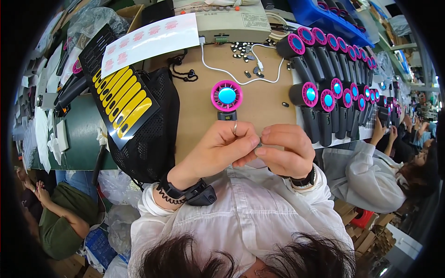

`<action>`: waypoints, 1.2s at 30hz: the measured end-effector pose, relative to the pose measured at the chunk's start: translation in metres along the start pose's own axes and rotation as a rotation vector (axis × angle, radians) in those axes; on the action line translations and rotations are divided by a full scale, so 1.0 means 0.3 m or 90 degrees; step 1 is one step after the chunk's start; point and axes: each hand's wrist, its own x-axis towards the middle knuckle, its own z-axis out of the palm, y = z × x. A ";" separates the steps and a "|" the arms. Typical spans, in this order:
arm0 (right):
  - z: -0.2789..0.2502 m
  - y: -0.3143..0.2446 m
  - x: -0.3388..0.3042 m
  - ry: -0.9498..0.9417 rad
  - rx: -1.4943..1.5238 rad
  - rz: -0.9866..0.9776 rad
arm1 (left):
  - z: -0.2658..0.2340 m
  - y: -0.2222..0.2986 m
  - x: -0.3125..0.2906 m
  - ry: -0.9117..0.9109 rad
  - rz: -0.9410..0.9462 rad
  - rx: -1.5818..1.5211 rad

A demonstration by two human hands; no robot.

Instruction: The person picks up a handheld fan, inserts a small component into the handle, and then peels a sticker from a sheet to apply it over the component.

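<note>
The right grip (288,149) is pinching with thumb and fingertips at a small grey piece (258,145), while the left grip (222,147) is curling inward to meet it, thumb tip resting just beside the same piece; whether the left is grasping it or the handle hidden beneath cannot be told. The piece is sitting between the two hands, mostly covered by fingers, above the near part of the brown bench (199,104). Just beyond the left hand, a handheld fan (227,96) is lying face up, showing its pink ring, its blue centre and a small display on its neck. Behind it, a white cable (227,73) is looping across the bench near a scatter of small dark pieces (241,50), with a beige box (232,23) standing at the back. On the right, matching dark fans (328,99) are lining up in two rows, and a blue crate (303,13) is standing behind them. On the left, a white sheet (155,39) with red print is overlapping a black sheet (121,139) of yellow strips, which is leaning over a black mesh bag (160,104).
</note>
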 end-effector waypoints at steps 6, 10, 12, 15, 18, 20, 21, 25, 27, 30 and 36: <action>0.045 -0.058 0.027 0.170 0.245 0.401 | 0.019 -0.046 0.009 0.133 0.140 0.060; 0.062 -0.055 0.038 0.166 0.254 0.457 | 0.018 -0.052 0.009 0.176 0.190 0.105; 0.063 -0.051 0.040 0.147 0.231 0.448 | 0.018 -0.050 0.007 0.186 0.192 0.114; 0.057 -0.046 0.044 0.137 0.244 0.454 | 0.019 -0.042 0.002 0.203 0.233 0.199; 0.037 -0.030 0.046 0.091 0.239 0.467 | 0.000 -0.031 -0.013 0.237 0.197 0.257; 0.026 -0.027 0.049 0.066 0.237 0.473 | -0.005 -0.032 -0.014 0.257 0.179 0.286; 0.022 -0.027 0.053 0.052 0.224 0.468 | -0.006 -0.038 -0.012 0.270 0.203 0.276; 0.027 -0.032 0.054 0.025 0.207 0.463 | -0.011 -0.064 -0.007 0.308 0.273 0.276; 0.030 -0.032 0.051 0.021 0.209 0.471 | -0.017 -0.067 -0.003 0.318 0.327 0.311; 0.044 -0.028 0.029 0.034 0.220 0.470 | -0.025 -0.040 -0.008 0.301 0.374 0.481; 0.043 -0.031 0.027 -0.028 0.113 0.399 | -0.030 -0.020 -0.022 0.247 0.353 0.663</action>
